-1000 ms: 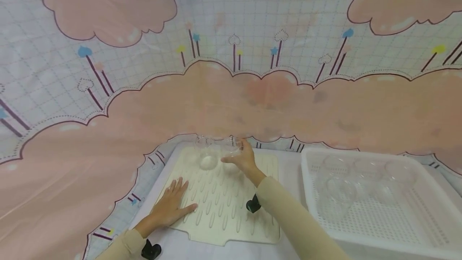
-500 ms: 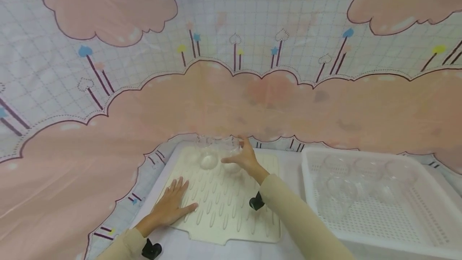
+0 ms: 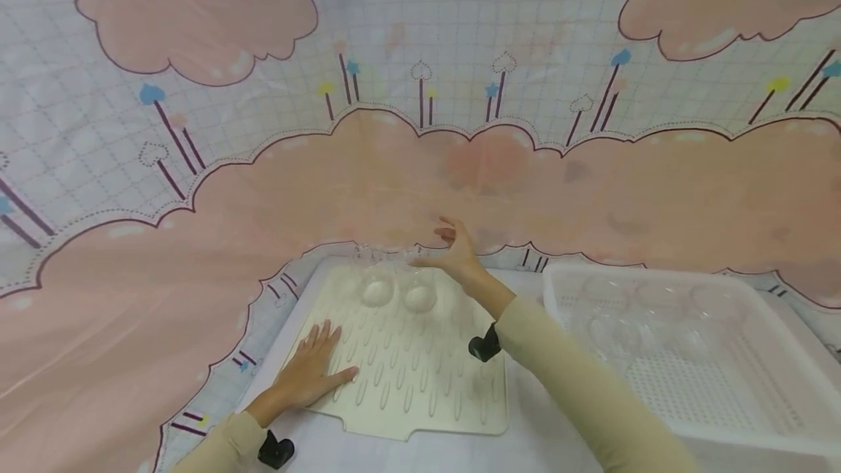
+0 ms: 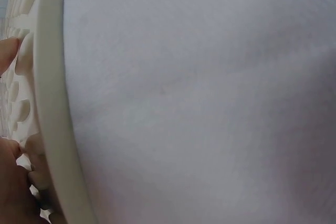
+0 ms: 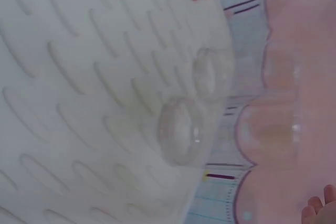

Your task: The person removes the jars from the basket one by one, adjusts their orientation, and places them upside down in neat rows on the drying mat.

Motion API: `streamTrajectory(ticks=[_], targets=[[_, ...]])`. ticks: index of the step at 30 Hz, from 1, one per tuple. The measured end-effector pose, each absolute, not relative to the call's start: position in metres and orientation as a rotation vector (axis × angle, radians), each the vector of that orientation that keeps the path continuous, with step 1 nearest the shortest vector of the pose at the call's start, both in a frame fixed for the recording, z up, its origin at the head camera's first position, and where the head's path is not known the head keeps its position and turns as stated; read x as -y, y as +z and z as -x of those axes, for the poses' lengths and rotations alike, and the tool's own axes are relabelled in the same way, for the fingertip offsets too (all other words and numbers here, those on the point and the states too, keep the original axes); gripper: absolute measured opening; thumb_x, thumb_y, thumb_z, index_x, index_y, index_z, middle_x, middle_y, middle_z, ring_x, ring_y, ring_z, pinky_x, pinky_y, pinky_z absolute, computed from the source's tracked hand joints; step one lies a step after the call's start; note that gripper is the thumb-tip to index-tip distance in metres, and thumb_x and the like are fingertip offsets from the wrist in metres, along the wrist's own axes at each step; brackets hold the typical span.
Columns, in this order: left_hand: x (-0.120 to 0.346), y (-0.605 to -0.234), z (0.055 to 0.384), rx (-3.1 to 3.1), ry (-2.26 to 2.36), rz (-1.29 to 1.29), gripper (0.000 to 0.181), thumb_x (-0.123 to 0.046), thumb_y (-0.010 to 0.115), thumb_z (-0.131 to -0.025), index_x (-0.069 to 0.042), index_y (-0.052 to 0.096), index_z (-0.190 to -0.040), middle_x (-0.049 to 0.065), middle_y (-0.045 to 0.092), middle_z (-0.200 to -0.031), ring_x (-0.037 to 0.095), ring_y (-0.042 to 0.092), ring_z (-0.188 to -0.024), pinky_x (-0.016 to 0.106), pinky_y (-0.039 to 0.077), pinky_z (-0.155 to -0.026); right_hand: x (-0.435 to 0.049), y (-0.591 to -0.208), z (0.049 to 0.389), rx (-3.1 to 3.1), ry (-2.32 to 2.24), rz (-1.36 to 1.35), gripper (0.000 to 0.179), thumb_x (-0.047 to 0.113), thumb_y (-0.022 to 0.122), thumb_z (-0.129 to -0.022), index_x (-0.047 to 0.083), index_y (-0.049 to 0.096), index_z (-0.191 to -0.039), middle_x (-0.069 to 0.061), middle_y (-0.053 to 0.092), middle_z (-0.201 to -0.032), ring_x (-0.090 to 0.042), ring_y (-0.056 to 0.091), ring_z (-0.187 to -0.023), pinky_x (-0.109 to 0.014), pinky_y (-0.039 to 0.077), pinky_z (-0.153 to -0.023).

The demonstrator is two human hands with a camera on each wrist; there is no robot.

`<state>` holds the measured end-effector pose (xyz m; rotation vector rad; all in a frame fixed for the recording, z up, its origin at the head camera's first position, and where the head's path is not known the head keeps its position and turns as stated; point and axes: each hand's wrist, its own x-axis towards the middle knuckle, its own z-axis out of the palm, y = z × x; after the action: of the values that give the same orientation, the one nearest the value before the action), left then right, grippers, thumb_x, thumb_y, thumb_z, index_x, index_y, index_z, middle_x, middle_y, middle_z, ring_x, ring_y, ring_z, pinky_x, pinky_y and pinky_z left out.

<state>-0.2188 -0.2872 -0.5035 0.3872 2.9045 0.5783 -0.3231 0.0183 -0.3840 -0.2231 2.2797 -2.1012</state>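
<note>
Two clear cups, a left one and a right one, stand side by side near the far edge of a cream ridged drying mat. Just beyond the right cup, my right hand is raised in the air, thumb and fingers apart, holding nothing. In the right wrist view the nearer cup and the farther cup show clear of my fingertips. My left hand rests with spread fingers on the mat's left side; the left wrist view shows only part of that hand.
On the right stands a white perforated plastic basket with several clear cups in it. A patterned cloth hangs behind the mat. White cloth covers the table between mat and basket.
My right hand has let go of the right cup and moved up and away from it. The cup stays on the mat. My left hand has not moved.
</note>
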Motion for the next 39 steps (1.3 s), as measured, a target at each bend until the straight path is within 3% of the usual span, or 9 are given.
streamTrajectory(ticks=[10,17,33,39], targets=[[0.288,-0.503,0.218,-2.897,0.575,-0.382,0.098,-0.062,0.055,-0.093,0.006,0.022,-0.155,0.027,0.006,-0.162,0.047,-0.002,-0.148,0.065,0.001,-0.116,-0.048,-0.345,0.313,-2.185,-2.169,0.413,0.083,0.002,0.081,-0.081,0.003,0.037,-0.151,-0.024,0.046,-0.145,-0.036,0.040,-0.137,-0.044,0.027,-0.118],[0.287,-0.503,0.216,-2.892,0.603,-0.376,0.098,-0.061,0.058,-0.092,0.007,0.023,-0.154,0.028,0.007,-0.161,0.049,-0.001,-0.147,0.065,0.001,-0.115,-0.081,-0.327,0.299,-2.153,-2.178,0.466,0.074,0.000,0.077,-0.085,0.007,0.041,-0.149,-0.016,0.052,-0.141,-0.030,0.046,-0.134,-0.040,0.030,-0.116],[0.286,-0.505,0.221,-2.892,0.598,-0.379,0.099,-0.062,0.057,-0.092,0.007,0.022,-0.154,0.028,0.006,-0.161,0.049,-0.002,-0.147,0.065,0.000,-0.115,-0.155,-0.313,0.265,-2.375,-1.975,0.489,0.067,0.009,0.075,-0.089,0.007,0.044,-0.148,-0.015,0.054,-0.137,-0.026,0.048,-0.131,-0.042,0.030,-0.117],[0.286,-0.504,0.220,-2.899,0.597,-0.383,0.099,-0.062,0.058,-0.092,0.007,0.024,-0.154,0.029,0.008,-0.161,0.050,-0.001,-0.147,0.066,0.001,-0.115,-0.185,-0.314,0.246,-2.448,-1.925,0.440,0.064,0.014,0.076,-0.090,0.008,0.046,-0.146,-0.009,0.056,-0.132,-0.017,0.052,-0.124,-0.024,0.040,-0.108]])
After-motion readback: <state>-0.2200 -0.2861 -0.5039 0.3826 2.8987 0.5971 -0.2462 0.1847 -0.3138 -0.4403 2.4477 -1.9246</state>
